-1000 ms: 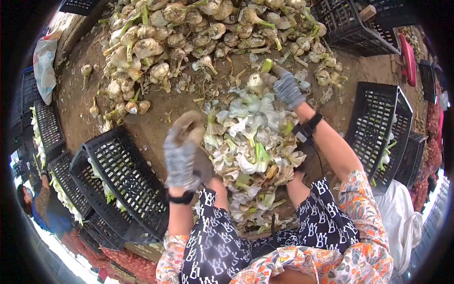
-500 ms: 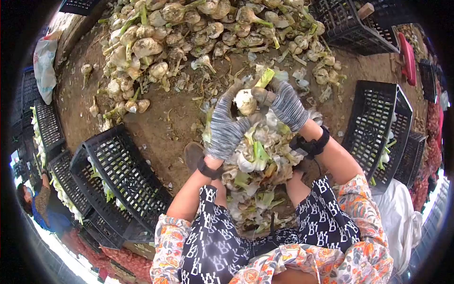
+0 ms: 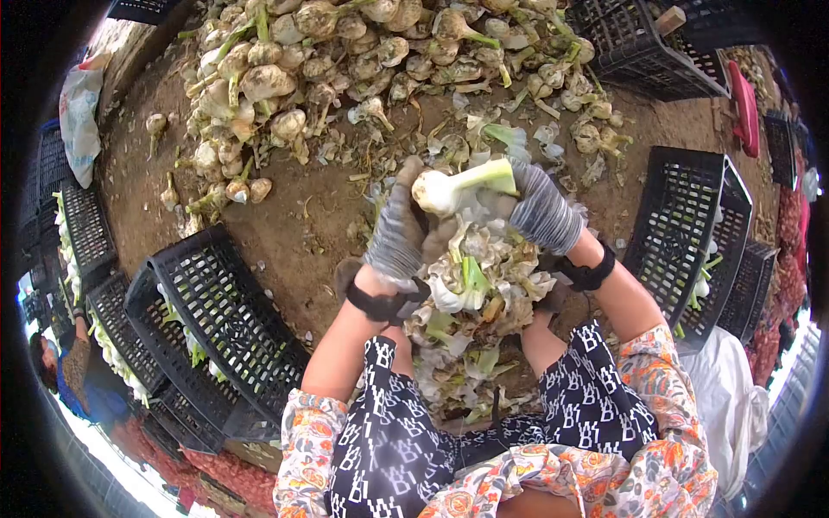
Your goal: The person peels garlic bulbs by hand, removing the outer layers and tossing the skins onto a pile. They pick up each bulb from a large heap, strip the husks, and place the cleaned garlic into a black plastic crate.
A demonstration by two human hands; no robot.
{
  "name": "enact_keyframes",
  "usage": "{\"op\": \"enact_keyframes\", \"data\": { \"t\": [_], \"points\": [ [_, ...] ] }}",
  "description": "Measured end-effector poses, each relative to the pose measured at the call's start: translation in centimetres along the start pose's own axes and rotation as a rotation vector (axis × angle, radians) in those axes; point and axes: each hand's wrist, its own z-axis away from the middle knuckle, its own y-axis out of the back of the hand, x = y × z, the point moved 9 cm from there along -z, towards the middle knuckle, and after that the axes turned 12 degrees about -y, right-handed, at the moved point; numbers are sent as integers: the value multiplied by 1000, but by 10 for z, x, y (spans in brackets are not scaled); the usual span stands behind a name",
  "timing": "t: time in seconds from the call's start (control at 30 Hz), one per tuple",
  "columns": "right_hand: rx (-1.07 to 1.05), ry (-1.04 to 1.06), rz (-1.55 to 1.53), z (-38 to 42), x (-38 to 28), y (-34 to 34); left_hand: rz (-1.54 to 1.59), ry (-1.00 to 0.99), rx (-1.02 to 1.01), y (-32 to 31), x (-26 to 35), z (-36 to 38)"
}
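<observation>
A pale garlic bulb (image 3: 436,192) with a thick green-white stem (image 3: 488,178) lies sideways between my two gloved hands. My left hand (image 3: 399,226), in a grey striped glove, grips the bulb end, its thumb along the left side. At the cut end of the stem, my right hand (image 3: 546,211) is closed around it; some of its fingers are hidden or blurred. Loose papery skins hang just under the bulb. Below both hands, a heap of peeled garlic skins (image 3: 466,289) with green leaf scraps lies between my legs.
Unpeeled garlic bulbs (image 3: 319,78) form a large pile ahead on the dirt floor. Black plastic crates stand at left (image 3: 229,319), right (image 3: 678,229) and upper right (image 3: 648,52). A white sack (image 3: 725,397) lies at lower right. Another person (image 3: 73,371) is at far left.
The bulb has turned from upright to sideways, its stem now pointing right, and looks whiter. Both hands have moved slightly lower and farther apart.
</observation>
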Motion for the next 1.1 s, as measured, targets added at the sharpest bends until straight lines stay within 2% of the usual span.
{"op": "enact_keyframes", "data": {
  "t": [0.07,0.1,0.13,0.17,0.23,0.27,0.37,0.4,0.5,0.53,0.63,0.67,0.77,0.83,0.9,0.93,1.0,1.03,1.07,1.1],
  "points": [
    [6,175,81,5,-11,-3,59,267,-282,-3,-23,-6],
    [-19,71,-3,3,-2,-3,87,401,-424,-7,-28,1],
    [-42,-33,-87,3,7,-4,83,422,-454,0,-24,7],
    [-65,-138,-170,3,16,-5,-139,43,-291,9,-4,-12],
    [-25,-86,-154,1,18,-1,-566,-715,66,6,51,-2],
    [3,-65,-139,1,16,1,-581,-760,19,-5,63,11],
    [79,94,30,6,-6,2,-1311,-1192,-347,-62,78,42],
    [101,162,107,9,-15,0,-1384,-1157,-312,-58,74,38],
    [79,-15,-197,9,8,-1,-886,-634,-172,-24,58,11],
    [-12,-139,-256,5,17,0,-828,-616,-182,-23,57,11],
    [-115,-332,-970,2,25,-3,-662,-568,-208,-17,62,16],
    [-73,-488,-1057,3,41,-6,-617,-572,-222,-16,64,17],
    [73,153,-80,6,22,12,-465,-558,-265,-12,63,18],
    [-168,-154,-735,-7,68,2,-348,-514,-299,-11,60,16],
    [-470,-772,-1611,11,84,-35,-180,-428,-314,-14,51,15],
    [-567,-689,-1682,9,89,-37,-66,-375,-320,-18,45,18],
    [-295,-690,-1176,28,71,-31,200,-259,-295,-25,33,18],
    [-391,-421,-942,28,55,-27,241,-237,-176,-6,22,7],
    [-414,-146,-733,32,39,-22,289,-199,-183,-3,14,2],
    [-440,-220,-834,39,32,-21,338,-161,-189,0,7,-3]
  ]
}}
